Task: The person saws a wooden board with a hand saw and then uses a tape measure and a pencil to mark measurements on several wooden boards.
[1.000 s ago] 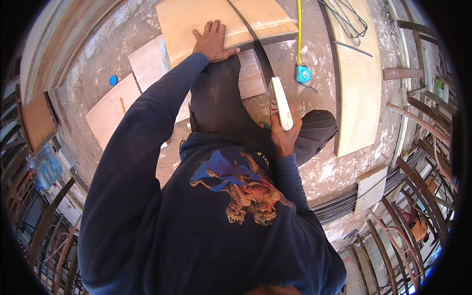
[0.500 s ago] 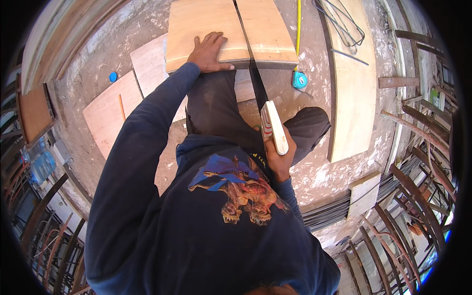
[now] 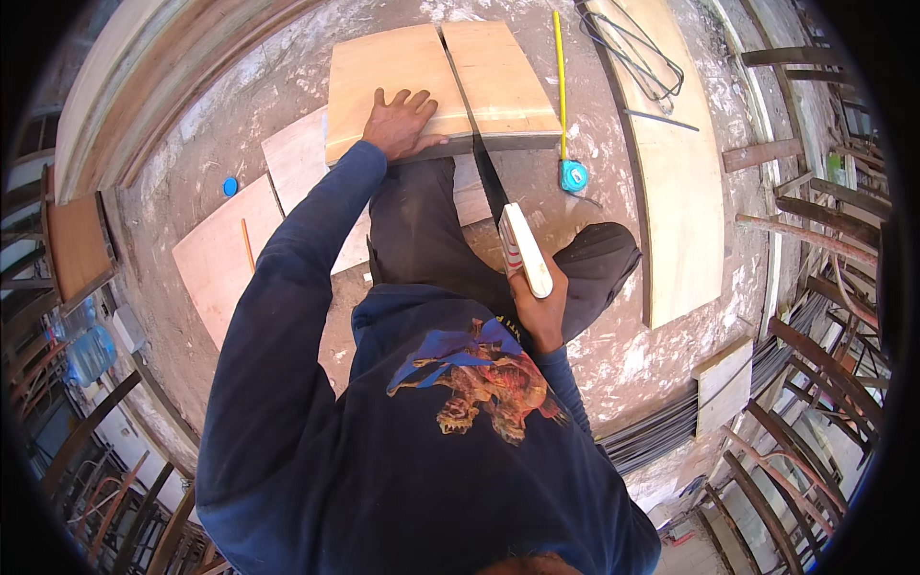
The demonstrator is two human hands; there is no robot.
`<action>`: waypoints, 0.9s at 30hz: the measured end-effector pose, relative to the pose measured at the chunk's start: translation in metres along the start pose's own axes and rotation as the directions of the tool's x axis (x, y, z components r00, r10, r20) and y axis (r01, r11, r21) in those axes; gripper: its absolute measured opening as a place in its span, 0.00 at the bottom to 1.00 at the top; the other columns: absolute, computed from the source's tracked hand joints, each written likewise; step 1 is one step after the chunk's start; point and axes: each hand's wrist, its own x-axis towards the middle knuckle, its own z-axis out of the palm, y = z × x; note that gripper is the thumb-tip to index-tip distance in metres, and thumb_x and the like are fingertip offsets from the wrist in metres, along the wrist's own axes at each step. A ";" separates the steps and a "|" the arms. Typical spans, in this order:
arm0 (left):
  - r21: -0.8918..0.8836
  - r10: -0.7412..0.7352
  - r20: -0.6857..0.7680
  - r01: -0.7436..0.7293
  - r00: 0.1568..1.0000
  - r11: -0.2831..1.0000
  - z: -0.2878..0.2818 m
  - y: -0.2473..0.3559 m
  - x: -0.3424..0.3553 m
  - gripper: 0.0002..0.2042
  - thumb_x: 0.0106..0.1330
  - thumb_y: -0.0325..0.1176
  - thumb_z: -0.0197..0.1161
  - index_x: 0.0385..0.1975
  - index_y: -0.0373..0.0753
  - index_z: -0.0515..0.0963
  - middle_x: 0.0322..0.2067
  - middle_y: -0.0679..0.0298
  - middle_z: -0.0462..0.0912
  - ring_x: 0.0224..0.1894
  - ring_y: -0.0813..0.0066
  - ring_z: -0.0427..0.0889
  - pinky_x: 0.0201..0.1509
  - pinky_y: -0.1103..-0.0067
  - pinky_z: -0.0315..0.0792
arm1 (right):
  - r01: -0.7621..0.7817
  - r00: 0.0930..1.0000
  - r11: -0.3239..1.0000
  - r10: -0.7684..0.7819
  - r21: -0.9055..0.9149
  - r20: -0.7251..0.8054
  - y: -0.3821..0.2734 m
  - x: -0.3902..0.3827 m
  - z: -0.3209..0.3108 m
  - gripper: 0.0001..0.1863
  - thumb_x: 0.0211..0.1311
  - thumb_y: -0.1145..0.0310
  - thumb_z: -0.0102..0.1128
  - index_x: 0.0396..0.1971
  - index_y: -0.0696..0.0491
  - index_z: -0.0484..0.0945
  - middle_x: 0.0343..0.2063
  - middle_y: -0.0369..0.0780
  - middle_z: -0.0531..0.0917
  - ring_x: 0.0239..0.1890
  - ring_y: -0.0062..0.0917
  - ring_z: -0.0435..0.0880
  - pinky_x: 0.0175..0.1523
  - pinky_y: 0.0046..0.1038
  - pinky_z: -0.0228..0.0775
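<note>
My left hand [image 3: 399, 125] lies on the plywood board [image 3: 379, 57], fingers spread, near its near edge beside the cut line. My right hand [image 3: 537, 305] grips the white handle of a handsaw [image 3: 522, 247]. Its dark blade runs through the board, splitting the view of it into a wider left part and narrower right part. The board rests over my thigh, with the handle hanging below it between my legs. A yellow tape measure with a turquoise case [image 3: 572, 175] lies on the floor just right of the board.
Pinkish plywood offcuts [image 3: 216, 240] and a blue cap [image 3: 230, 187] are to the left. A long pale plank [image 3: 685, 259] carrying bent dark rods [image 3: 661, 77] lies to the right. Leaning boards, a water jug [image 3: 91, 356], rusty metal pieces and cable bundles [image 3: 652, 431] line the sides.
The saw handle has moved down and slightly left, pulled toward me, mostly in the earlier half second. The board and my left hand sit lower in view, with the surroundings shifted too.
</note>
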 end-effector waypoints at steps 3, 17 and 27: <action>-0.055 -0.146 0.213 0.162 0.966 0.985 -0.005 0.004 -0.003 0.35 0.61 0.67 0.58 0.59 0.46 0.74 0.62 0.62 0.74 0.64 0.60 0.73 0.62 0.50 0.68 | 0.055 0.998 0.998 -0.055 -0.023 -0.006 0.004 0.000 0.005 0.22 0.54 0.76 0.61 0.52 0.62 0.79 0.33 0.43 0.85 0.36 0.22 0.84 0.44 0.25 0.74; -0.551 -0.542 0.679 0.832 0.496 0.071 0.073 -0.143 -0.062 0.45 0.54 0.63 0.71 0.50 0.16 0.75 0.48 0.35 0.82 0.52 0.46 0.83 0.55 0.64 0.76 | 0.063 0.997 0.996 -0.065 0.057 0.042 0.020 0.004 0.003 0.17 0.52 0.77 0.60 0.45 0.62 0.79 0.29 0.41 0.83 0.34 0.23 0.82 0.43 0.28 0.74; -0.508 -0.830 0.395 0.847 0.394 0.161 0.108 -0.127 -0.062 0.29 0.62 0.53 0.65 0.42 0.24 0.83 0.45 0.39 0.84 0.49 0.47 0.84 0.55 0.65 0.75 | 0.086 0.996 0.994 -0.088 0.068 0.024 0.026 0.006 0.000 0.19 0.52 0.77 0.60 0.46 0.63 0.79 0.30 0.39 0.83 0.33 0.20 0.80 0.42 0.26 0.73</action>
